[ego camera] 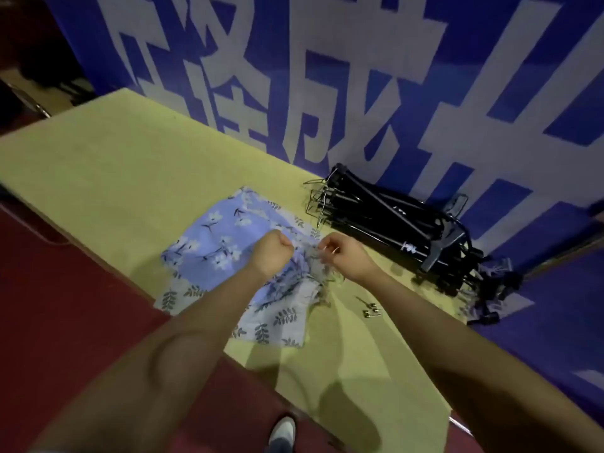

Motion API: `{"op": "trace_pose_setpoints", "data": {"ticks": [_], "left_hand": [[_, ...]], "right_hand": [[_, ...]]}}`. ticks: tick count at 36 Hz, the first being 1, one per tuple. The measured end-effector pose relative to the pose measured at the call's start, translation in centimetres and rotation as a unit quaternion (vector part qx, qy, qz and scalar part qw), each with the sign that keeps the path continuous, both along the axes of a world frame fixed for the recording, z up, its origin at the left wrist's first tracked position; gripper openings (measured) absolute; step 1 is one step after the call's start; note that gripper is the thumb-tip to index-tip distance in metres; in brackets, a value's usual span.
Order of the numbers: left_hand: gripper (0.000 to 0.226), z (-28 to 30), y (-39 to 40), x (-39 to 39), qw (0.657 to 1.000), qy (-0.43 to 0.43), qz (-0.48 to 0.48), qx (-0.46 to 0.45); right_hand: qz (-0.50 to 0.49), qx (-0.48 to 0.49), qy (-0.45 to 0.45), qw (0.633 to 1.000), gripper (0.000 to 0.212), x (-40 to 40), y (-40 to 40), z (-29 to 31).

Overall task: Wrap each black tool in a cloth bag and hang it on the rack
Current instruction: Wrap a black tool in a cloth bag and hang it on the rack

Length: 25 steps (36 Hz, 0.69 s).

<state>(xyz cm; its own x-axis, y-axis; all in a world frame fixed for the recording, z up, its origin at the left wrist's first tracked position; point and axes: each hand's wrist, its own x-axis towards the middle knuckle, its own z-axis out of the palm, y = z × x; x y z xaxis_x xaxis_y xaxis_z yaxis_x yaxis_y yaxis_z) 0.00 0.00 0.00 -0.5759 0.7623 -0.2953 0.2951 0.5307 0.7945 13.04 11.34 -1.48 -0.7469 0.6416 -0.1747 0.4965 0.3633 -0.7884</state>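
Left hand point(274, 251) fisted on floral cloth bag point(225, 253), right hand point(343, 256) pinching its gathered edge, black hangers point(392, 223) nearby on surface point(114, 178).

Before you stands a yellow-green table point(124, 178), set against a blue banner. On it lie a floral blue cloth point(209, 243), spread flat at the middle, a heap of black hangers point(392, 230) at the far right, and some small metal clips point(371, 310) near that heap.
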Motion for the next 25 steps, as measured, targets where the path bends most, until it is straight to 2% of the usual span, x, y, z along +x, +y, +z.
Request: {"op": "trace_pose_setpoints", "data": {"ticks": [2, 4, 7, 9, 11, 15, 20, 25], "left_hand": [[0.015, -1.1, -0.2, -0.4, 0.999, 0.011, -0.012, -0.027], [0.02, -2.5, -0.6, -0.5, 0.997, 0.035, -0.029, -0.06], [0.007, -3.6, -1.1, -0.5, 0.985, 0.082, -0.086, -0.126], [0.027, -4.6, -1.3, -0.6, 0.97, 0.119, -0.124, -0.17], [0.033, -5.4, -1.3, -0.7, 0.965, 0.143, -0.133, -0.178], [0.027, -5.5, -1.1, -0.9, 0.965, 0.194, -0.112, -0.134], [0.019, -2.7, -0.2, -1.1, 0.979, 0.166, -0.114, -0.032], [0.011, 0.0, 0.5, -1.3, 0.961, 0.182, -0.206, 0.034]], "right_hand": [[0.034, 0.039, -0.027, 0.998, 0.019, -0.8, -0.5, -1.1], [0.082, 0.084, -0.058, 0.991, 0.031, -1.4, -1.2, -2.6], [0.129, 0.157, -0.132, 0.97, 0.046, -2.2, -1.5, -4.7], [0.131, 0.2, -0.169, 0.956, 0.039, -2.5, -1.7, -5.5], [0.113, 0.216, -0.163, 0.956, 0.029, -2.8, -2.0, -5.7], [0.06, 0.183, -0.09, 0.977, 0.024, -2.9, -1.9, -5.2], [0.009, 0.133, -0.006, 0.991, 0.022, -2.5, -1.5, -3.7], [-0.033, 0.105, 0.05, 0.993, 0.009, -2.2, -1.1, -1.8]]}}
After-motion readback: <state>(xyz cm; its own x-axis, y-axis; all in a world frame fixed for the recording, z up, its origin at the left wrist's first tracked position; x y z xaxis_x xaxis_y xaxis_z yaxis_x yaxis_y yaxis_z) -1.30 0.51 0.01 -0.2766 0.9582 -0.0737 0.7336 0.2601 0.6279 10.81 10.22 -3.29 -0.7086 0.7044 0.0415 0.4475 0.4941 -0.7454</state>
